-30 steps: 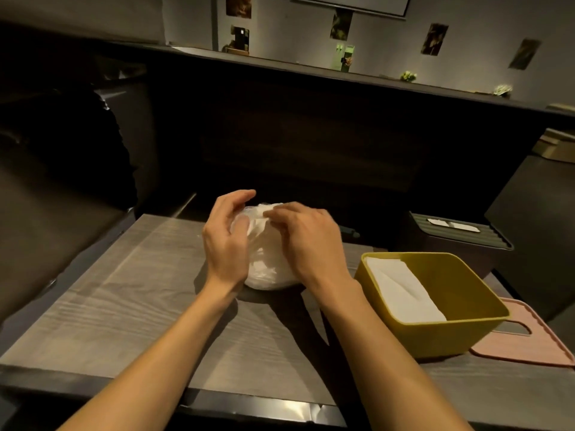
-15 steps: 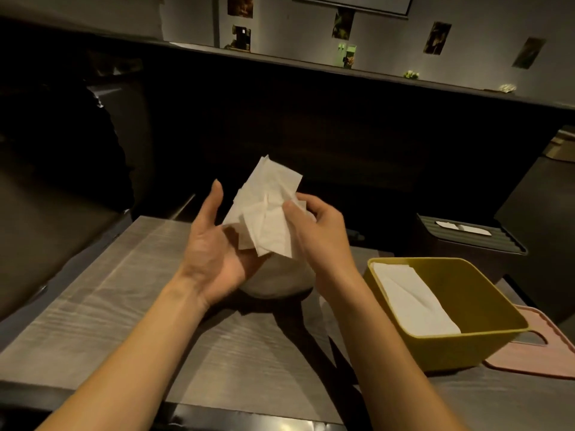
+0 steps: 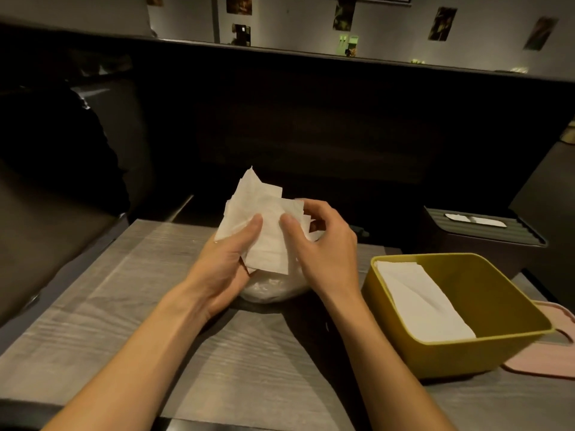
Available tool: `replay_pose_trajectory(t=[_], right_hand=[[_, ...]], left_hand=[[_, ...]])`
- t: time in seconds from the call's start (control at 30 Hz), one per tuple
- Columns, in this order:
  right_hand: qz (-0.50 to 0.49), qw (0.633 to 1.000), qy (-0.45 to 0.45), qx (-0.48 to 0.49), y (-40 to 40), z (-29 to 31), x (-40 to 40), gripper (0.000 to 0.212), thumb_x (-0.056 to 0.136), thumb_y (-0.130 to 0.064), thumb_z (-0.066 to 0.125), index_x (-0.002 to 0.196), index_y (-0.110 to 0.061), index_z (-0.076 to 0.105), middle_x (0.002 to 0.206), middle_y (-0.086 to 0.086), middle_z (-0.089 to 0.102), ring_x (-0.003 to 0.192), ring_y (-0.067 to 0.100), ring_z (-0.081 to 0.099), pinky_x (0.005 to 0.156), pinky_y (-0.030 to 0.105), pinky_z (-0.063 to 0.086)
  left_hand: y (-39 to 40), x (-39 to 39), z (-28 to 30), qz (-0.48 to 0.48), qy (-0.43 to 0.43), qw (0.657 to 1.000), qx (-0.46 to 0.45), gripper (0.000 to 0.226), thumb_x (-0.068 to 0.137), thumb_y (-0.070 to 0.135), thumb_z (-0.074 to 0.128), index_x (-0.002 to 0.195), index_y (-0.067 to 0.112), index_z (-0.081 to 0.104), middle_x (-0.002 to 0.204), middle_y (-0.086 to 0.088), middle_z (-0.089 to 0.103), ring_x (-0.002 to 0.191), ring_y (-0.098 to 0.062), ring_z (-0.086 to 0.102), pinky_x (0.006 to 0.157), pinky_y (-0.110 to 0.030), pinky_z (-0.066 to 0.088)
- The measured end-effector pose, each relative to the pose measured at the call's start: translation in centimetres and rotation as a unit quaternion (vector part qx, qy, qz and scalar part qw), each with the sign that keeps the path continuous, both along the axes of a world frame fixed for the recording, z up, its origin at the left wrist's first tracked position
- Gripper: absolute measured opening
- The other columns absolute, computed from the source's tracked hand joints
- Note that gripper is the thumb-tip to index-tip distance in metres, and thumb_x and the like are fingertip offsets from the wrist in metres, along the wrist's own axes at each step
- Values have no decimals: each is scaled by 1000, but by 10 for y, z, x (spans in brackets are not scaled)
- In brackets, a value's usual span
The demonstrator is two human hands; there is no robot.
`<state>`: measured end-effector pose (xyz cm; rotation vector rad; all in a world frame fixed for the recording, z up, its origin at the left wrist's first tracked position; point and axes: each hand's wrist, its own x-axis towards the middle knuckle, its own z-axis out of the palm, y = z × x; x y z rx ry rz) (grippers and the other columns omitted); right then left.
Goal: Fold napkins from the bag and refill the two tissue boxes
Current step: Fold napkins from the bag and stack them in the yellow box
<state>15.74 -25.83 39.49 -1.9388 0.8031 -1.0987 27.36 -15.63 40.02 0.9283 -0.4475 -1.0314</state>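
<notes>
Above bag: left hand, right hand pinch napkins; no writing legible.

bench: grey wood-grain, under the hands
pink lid: flat, far right of the hands
partition: dark, beyond the hands
wall pictures: small, high above the partition

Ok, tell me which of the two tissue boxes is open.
The yellow box at the right, nearest the right hand: lidless, white napkins showing inside. The dark box behind it has its slotted lid on.
</notes>
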Motion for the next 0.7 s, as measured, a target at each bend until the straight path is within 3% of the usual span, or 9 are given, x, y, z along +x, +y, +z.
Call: replay_pose_trajectory(t=[0.07, 0.17, 0.3, 0.47, 0.6, 0.7], right_hand=[[2, 1000, -3, 19, -2, 0, -1, 23, 98, -48, 66, 120, -41, 63, 116, -23, 59, 104, -14, 51, 78, 10, 40], [22, 996, -38, 78, -1, 6, -1, 43, 98, -56, 60, 137, -37, 60, 111, -30, 57, 103, -17, 53, 82, 11, 45], [69, 986, -82, 124, 1, 14, 0, 50, 98, -50, 65, 144, -33, 57, 120, -23, 60, 107, -4, 63, 88, 25, 60], [55, 979, -185, 62, 5, 19, -3, 41, 99, -27, 70, 139, -24, 64, 122, -13, 67, 110, -1, 65, 80, 18, 58], [20, 973, -226, 41, 7, 24, -6, 37, 98, -25, 70, 135, -20, 67, 120, -14, 68, 111, 1, 65, 80, 18, 57], [6, 949, -313, 30, 10, 30, -11, 29, 100, -19, 68, 129, -18, 67, 118, -6, 71, 113, 10, 68, 85, 26, 60]], left_hand=[[1, 1, 0, -15, -28, 999, -2, 46, 93, 18, 66, 137, 12, 60, 125, -13, 73, 116, -28, 71, 92, -44, 61], [4, 3, -4, -45, -113, 992, 22, 52, 84, 8, 71, 135, 14, 61, 122, -13, 74, 111, -30, 73, 84, -41, 63], [8, 7, -9, -129, -197, 969, 69, 56, 85, 16, 82, 137, 18, 62, 126, -15, 72, 116, -33, 70, 94, -46, 60], [7, 7, -9, -104, -215, 969, 62, 57, 78, 5, 84, 130, 15, 66, 120, -16, 73, 111, -34, 71, 93, -48, 60], [5, 5, -9, -58, -191, 976, 91, 60, 68, 4, 85, 122, 1, 59, 109, -18, 74, 94, -26, 76, 75, -35, 63], [5, 6, -8, -45, -171, 982, 62, 47, 83, -3, 71, 128, 7, 62, 117, -16, 75, 105, -31, 74, 85, -41, 63]])
